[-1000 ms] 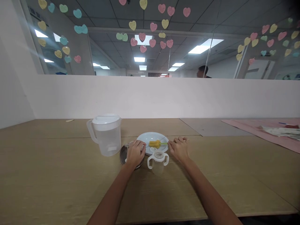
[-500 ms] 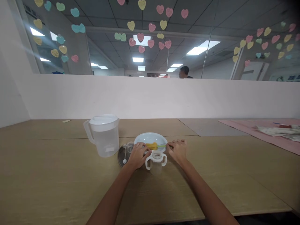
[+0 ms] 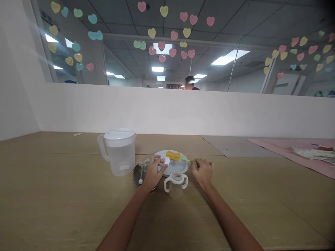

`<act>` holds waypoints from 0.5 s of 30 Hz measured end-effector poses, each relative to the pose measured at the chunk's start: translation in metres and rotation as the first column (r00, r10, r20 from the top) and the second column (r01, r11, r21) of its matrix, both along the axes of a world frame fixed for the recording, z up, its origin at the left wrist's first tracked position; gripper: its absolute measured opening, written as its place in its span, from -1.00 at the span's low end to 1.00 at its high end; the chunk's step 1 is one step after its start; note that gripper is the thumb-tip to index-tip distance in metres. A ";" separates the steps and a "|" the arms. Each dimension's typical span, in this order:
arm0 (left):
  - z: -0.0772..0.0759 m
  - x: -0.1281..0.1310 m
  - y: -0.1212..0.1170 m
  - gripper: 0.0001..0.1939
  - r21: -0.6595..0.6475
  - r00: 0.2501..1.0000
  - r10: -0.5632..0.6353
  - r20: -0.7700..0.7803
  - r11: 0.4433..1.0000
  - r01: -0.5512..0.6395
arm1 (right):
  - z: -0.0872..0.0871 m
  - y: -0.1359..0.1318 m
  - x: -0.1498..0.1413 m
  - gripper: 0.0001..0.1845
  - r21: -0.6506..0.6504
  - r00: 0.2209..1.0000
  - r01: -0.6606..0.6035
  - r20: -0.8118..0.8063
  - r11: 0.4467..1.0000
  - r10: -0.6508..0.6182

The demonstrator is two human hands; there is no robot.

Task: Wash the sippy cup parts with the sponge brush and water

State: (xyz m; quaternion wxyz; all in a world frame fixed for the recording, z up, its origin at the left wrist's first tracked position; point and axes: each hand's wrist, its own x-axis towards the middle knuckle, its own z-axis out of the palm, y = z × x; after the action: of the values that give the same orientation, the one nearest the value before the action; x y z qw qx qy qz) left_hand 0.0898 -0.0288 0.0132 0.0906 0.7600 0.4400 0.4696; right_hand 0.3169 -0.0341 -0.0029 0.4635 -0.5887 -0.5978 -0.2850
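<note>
My right hand [image 3: 202, 170] grips the green handle of a bottle brush [image 3: 173, 156] with a yellow sponge head. The sponge is over the far side of a white dish [image 3: 183, 170]. Between the fingers and thumb of my left hand [image 3: 154, 172] is a small white ring-shaped cap [image 3: 166, 160], held by the dish's left side close to the sponge. In front of the dish, a clear baby bottle [image 3: 175, 190] with white double handles stands upright with its top uncovered. A round dark tray [image 3: 136, 176], partly behind my left hand, carries a straw piece with a white end [image 3: 141, 174] and a clear dome-shaped piece.
A lidded translucent pitcher [image 3: 121, 157] with liquid inside stands to the left. At the far right, a pink sheet [image 3: 274, 150] carries white and red items. A white wall rises behind the wooden table, with heart-stickered glass above; a person shows through or in it.
The brush's sponge has risen from low in the dish to its far side. My left hand has turned, bringing the white cap into sight. The camera view has shifted slightly.
</note>
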 end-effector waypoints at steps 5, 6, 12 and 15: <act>-0.001 0.000 0.002 -0.83 0.012 0.985 0.006 0.174 1.000 -0.008 | 0.000 -0.001 -0.001 -0.72 0.015 1.000 -0.008 0.004 1.000 0.008; -0.001 0.000 0.003 -0.82 0.008 0.978 0.008 0.208 1.000 -0.010 | 0.000 -0.001 -0.001 -0.72 0.015 1.000 -0.007 0.001 1.000 0.007; -0.003 -0.001 0.004 -0.76 -0.041 0.942 0.026 0.335 0.999 -0.013 | -0.001 -0.006 -0.009 -0.72 0.018 0.984 -0.161 0.075 0.987 0.160; -0.002 0.000 0.000 -0.64 -0.021 0.911 0.020 0.413 1.000 -0.013 | -0.001 -0.006 -0.012 -0.69 0.031 0.973 -0.212 0.094 0.977 0.209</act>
State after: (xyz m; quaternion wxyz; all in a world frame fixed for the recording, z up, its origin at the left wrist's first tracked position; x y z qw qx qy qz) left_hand 0.0903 -0.0285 0.0117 0.1843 0.6391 0.4214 0.6165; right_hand 0.3050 -0.0406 -0.0035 0.4753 -0.4990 -0.6713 -0.2728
